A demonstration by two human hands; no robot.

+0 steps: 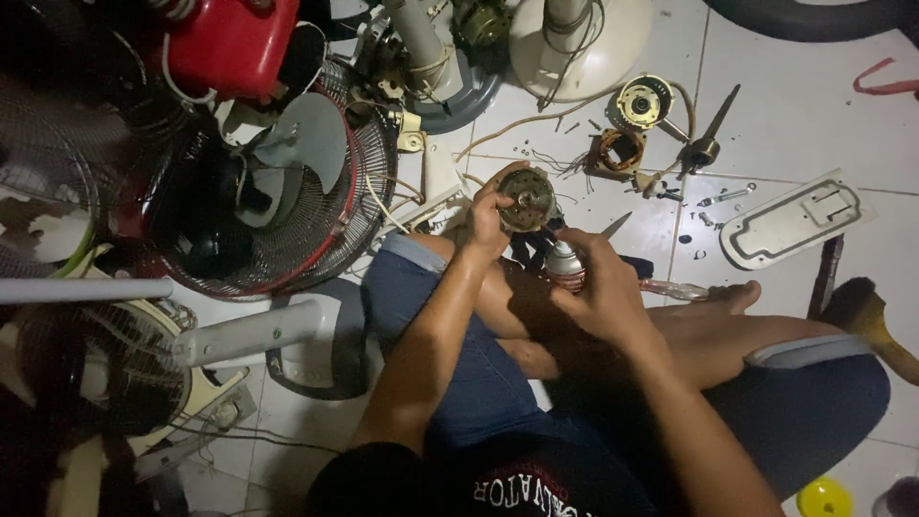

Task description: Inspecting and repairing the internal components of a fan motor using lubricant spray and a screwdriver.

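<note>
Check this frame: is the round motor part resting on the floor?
No, the left hand holds the round motor part up above the person's knee.

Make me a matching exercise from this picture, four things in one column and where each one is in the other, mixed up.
Things:
1. round motor part
2. spray can
3. white flat plate
4. yellow lid

Places:
A. on the tiles at the right
B. in the left hand
C. bottom right corner
D. in the right hand

Pairs: 1-B, 2-D, 3-A, 4-C
</note>
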